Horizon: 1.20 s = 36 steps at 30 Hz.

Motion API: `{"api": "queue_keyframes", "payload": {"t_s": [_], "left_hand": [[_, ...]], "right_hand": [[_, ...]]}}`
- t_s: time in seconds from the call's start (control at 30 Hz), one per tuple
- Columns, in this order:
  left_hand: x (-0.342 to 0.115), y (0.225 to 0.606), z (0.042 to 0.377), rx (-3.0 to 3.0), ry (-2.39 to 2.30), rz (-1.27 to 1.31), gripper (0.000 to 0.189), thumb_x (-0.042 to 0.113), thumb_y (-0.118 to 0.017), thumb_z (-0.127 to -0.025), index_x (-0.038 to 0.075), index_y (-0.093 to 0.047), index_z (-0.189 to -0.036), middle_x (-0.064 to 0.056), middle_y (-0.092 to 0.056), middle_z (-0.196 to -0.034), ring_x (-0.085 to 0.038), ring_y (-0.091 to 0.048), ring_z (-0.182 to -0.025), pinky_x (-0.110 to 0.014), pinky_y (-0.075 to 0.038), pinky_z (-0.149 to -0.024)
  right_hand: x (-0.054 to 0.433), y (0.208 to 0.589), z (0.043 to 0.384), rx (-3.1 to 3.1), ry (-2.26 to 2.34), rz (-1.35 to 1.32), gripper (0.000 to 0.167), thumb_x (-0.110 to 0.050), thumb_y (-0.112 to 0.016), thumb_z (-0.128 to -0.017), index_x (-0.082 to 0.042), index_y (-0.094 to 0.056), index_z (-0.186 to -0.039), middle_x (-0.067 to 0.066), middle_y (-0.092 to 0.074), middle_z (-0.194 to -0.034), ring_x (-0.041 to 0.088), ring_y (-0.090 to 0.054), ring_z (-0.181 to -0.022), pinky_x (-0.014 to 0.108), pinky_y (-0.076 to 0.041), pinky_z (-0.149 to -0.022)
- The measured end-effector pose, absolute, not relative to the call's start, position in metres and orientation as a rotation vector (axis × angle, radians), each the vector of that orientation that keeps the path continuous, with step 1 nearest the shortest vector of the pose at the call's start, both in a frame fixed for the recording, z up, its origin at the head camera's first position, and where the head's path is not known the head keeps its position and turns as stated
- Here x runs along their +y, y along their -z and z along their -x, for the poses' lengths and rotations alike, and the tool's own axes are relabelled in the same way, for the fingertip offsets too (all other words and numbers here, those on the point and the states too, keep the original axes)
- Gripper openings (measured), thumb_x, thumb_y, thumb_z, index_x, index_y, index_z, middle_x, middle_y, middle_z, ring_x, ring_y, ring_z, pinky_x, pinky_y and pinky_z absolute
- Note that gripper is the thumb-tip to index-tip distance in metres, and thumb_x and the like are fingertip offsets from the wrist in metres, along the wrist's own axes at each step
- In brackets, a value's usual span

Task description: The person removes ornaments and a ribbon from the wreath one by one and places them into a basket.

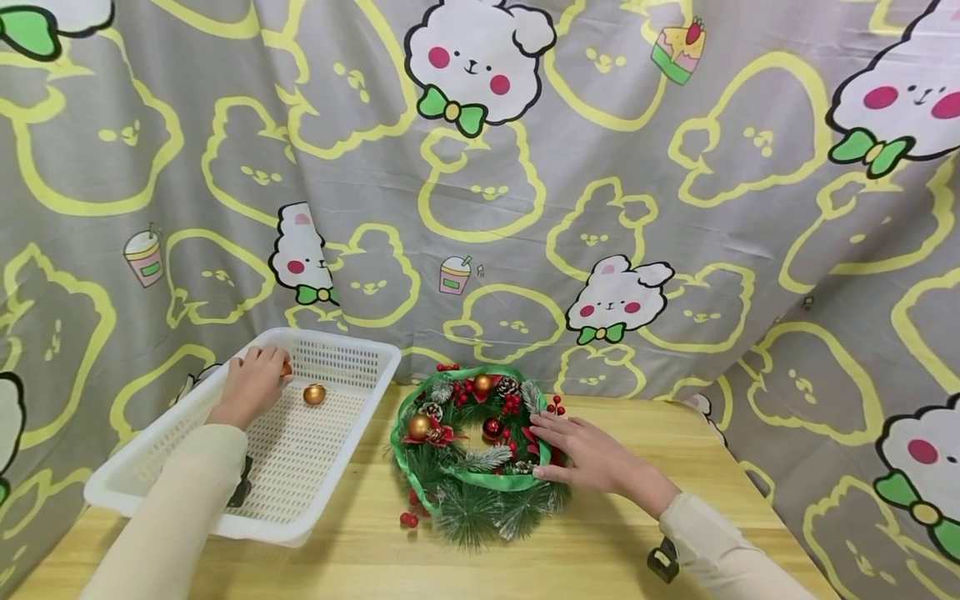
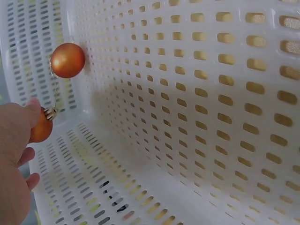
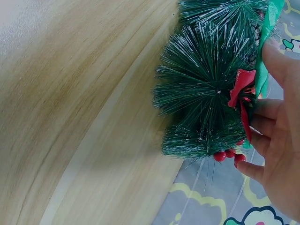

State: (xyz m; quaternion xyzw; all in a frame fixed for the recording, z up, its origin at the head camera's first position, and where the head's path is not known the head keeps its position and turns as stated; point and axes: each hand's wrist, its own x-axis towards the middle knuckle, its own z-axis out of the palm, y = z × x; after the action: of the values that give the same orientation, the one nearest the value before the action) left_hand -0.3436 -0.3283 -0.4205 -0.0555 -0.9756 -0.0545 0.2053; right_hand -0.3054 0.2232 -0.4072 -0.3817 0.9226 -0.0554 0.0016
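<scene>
My left hand (image 1: 255,385) reaches over the far left part of a white plastic basket (image 1: 303,454) and pinches a gold-orange Christmas ball (image 2: 41,130) with a small metal cap. A second gold ball (image 1: 314,394) lies inside the basket close by. At the middle of the table is a green Christmas wreath (image 1: 472,504) with pinecones, red berries, balls and a green ribbon (image 1: 495,480) around it. My right hand (image 1: 588,454) rests on the wreath's right edge, fingers extended; in the right wrist view its fingertips touch near the red berries (image 3: 229,153) and a red leaf (image 3: 243,86).
A wooden table (image 1: 360,558) carries the basket on the left and the wreath at centre. Behind and beside it hangs a grey curtain (image 1: 517,200) with cartoon animals, close to the table's back edge. Dark wrist devices (image 1: 663,560) sit at both sleeves.
</scene>
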Motion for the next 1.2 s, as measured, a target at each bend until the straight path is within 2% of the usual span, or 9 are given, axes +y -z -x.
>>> {"api": "queue_keyframes", "payload": {"t_s": [0.5, 1.2], "left_hand": [[-0.324, 0.425, 0.346, -2.815, 0.02, 0.165, 0.029, 0.015, -0.074, -0.093, -0.003, -0.06, -0.109, -0.022, -0.057, -0.104, -0.044, -0.047, -0.103, -0.063, -0.038, -0.084], [-0.326, 0.431, 0.347, -2.78, 0.007, 0.202, 0.022, 0.008, -0.078, -0.086, -0.002, -0.068, -0.102, -0.022, -0.064, -0.103, -0.043, -0.051, -0.103, -0.061, -0.038, -0.084]], "right_hand": [[0.224, 0.411, 0.304, 2.896, 0.184, 1.205, 0.079, -0.064, -0.05, -0.099, -0.007, -0.046, -0.153, 0.012, -0.038, -0.163, 0.035, -0.035, -0.151, 0.062, -0.032, -0.116], [0.223, 0.41, 0.305, 2.901, 0.189, 1.219, 0.076, -0.061, -0.052, -0.099, -0.006, -0.047, -0.152, 0.013, -0.039, -0.162, 0.035, -0.035, -0.151, 0.062, -0.031, -0.117]]}}
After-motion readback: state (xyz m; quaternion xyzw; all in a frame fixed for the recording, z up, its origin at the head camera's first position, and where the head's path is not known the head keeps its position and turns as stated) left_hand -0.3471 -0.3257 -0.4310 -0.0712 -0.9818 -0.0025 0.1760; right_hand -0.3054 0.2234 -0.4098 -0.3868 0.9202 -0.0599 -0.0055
